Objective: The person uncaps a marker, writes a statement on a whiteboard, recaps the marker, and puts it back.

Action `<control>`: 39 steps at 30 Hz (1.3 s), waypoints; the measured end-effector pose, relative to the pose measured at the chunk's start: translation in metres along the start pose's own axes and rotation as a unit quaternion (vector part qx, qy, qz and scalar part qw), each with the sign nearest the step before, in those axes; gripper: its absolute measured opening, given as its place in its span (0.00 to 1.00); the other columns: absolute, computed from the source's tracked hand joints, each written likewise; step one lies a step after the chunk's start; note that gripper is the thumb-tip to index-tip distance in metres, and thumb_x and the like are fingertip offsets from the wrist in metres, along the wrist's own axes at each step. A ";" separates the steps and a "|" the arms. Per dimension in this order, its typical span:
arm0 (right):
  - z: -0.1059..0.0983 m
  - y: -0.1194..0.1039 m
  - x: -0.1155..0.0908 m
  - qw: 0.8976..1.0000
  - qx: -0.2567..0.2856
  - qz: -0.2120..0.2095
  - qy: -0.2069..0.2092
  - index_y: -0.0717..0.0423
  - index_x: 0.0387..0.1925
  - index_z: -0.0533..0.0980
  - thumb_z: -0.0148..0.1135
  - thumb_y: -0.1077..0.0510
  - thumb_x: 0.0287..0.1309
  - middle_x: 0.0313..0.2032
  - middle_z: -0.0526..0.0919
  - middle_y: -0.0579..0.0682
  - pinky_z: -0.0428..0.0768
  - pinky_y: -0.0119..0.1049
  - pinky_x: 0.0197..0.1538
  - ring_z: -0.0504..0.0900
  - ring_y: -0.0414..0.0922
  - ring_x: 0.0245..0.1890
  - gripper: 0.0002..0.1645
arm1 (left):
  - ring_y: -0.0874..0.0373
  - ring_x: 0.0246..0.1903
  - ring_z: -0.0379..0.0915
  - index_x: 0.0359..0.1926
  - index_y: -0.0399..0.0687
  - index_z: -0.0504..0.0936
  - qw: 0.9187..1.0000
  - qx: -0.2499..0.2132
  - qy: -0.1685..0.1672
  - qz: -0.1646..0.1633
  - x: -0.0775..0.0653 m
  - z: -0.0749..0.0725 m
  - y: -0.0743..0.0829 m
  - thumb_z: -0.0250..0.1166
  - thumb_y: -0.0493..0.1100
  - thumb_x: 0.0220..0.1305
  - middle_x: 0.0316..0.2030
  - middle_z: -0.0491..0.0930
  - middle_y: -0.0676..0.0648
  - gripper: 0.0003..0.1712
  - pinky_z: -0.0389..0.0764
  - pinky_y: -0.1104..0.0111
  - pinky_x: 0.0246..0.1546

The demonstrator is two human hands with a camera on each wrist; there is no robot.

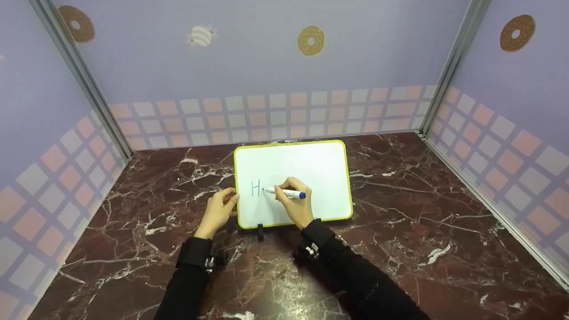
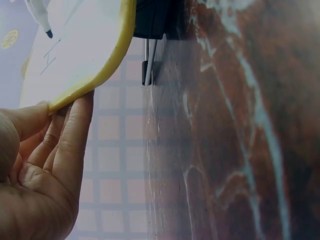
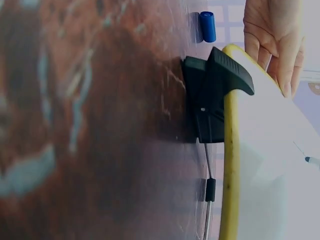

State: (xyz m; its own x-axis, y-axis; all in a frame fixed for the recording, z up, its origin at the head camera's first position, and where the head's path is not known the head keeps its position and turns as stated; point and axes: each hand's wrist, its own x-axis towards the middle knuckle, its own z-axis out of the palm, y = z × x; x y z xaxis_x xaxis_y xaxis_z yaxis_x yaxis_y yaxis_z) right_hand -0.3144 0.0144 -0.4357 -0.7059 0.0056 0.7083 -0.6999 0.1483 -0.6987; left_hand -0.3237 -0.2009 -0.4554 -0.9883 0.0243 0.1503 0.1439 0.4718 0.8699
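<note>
A small whiteboard (image 1: pixel 311 164) with a yellow frame leans back on the table, with a blue letter H (image 1: pixel 255 188) on its left part. My left hand (image 1: pixel 218 208) grips the board's left edge, thumb on the front and fingers behind, as the left wrist view shows. Between the fingers and thumb of my right hand (image 1: pixel 297 200) is a white marker (image 1: pixel 289 193) with a blue end. Its dark tip (image 2: pixel 49 34) points left, right at the board's surface just right of the H. In the right wrist view, only the marker's tip end shows.
A black stand (image 3: pixel 220 85) with a hooked clip and thin metal legs holds the board's lower edge. Beyond it a blue marker cap (image 3: pixel 207 27) stands on the dark red marble table (image 1: pixel 426 213). Lilac wall panels (image 1: pixel 258 58) enclose the table at the back and sides.
</note>
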 end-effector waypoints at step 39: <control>-0.013 -0.001 0.000 0.999 0.013 0.022 -0.022 0.73 0.21 0.74 0.61 0.75 0.58 0.22 0.81 0.65 0.74 0.22 0.26 0.81 0.56 0.21 0.11 | 0.40 0.46 0.83 0.57 0.34 0.77 1.000 -0.015 0.001 -0.003 -0.002 0.000 0.000 0.54 0.39 0.76 0.47 0.83 0.31 0.16 0.87 0.53 0.45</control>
State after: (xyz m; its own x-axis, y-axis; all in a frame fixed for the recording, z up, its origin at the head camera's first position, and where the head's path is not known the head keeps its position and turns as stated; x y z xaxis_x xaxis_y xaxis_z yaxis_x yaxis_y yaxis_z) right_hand -0.3120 0.0271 -0.4336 -0.7398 -0.0325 0.6721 -0.6703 0.1226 -0.7319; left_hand -0.3217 -0.2005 -0.4555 -0.9891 0.0198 0.1458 0.1392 0.4461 0.8841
